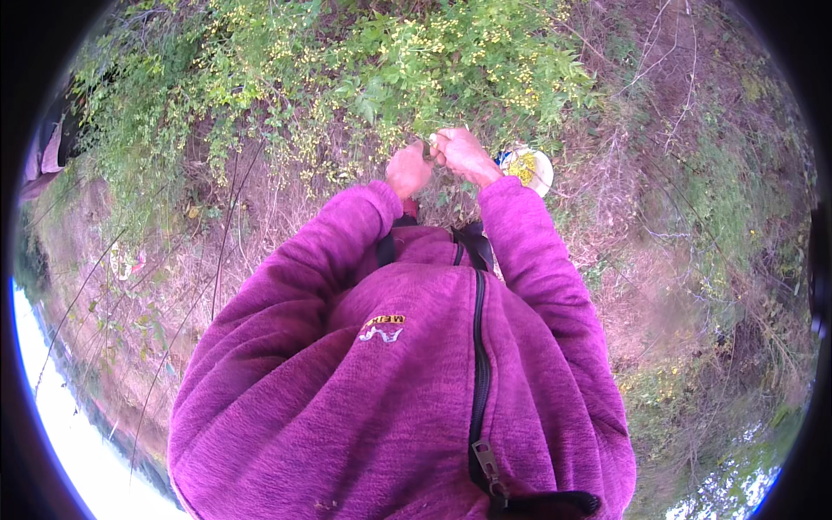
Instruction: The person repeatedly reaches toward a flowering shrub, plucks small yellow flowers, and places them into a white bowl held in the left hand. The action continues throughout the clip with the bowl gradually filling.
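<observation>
My left hand (409,168) and my right hand (460,153) meet at the lower edge of a leafy shrub with small yellow flower buds (416,49). Both have curled fingers, and the fingertips come close together. Whatever may lie between them is too small to make out. Just right of my right wrist stands a white bucket (545,172) holding a heap of yellow flower heads (522,168). A bit of something blue (502,158) shows between that wrist and the bucket.
Dry grass and thin bare stems (227,221) cover the ground on the left. At the far left edge, part of another person's clothing (52,153) shows. Bare twigs (682,97) arch over the slope at the upper right. A small pale object (123,261) lies in the left grass.
</observation>
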`<state>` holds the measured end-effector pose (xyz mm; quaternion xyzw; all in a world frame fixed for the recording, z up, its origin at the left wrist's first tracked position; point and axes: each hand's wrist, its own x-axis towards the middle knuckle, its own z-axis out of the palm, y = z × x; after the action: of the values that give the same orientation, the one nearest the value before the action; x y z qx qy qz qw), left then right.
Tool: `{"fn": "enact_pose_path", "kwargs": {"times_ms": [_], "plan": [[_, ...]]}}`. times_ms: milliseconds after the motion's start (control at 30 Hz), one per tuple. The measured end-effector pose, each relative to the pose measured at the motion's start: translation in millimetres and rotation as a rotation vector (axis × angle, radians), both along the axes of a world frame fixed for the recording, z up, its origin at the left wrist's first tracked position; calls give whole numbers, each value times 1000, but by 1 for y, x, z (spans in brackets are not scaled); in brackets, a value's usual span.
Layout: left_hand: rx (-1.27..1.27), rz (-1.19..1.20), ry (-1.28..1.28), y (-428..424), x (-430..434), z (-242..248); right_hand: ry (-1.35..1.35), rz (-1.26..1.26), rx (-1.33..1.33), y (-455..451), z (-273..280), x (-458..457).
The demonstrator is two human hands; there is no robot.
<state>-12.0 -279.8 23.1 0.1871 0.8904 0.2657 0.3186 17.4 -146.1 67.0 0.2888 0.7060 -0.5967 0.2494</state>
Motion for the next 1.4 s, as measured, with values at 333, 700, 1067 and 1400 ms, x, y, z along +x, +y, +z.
{"fn": "enact_pose_path", "kwargs": {"times_ms": [333, 700, 1067, 1400], "plan": [[-150, -65, 36, 14, 6, 14, 1, -386, -518, 22, -7, 4], [-206, -114, 99, 17, 5, 11, 18, 92, 217, 10, -12, 10], [-244, -190, 107, 28, 9, 19, -65, -370, -507, 19, -10, 56], [-182, -84, -21, 28, 1, -19, 46, -732, -953, 49, -27, 103]]}}
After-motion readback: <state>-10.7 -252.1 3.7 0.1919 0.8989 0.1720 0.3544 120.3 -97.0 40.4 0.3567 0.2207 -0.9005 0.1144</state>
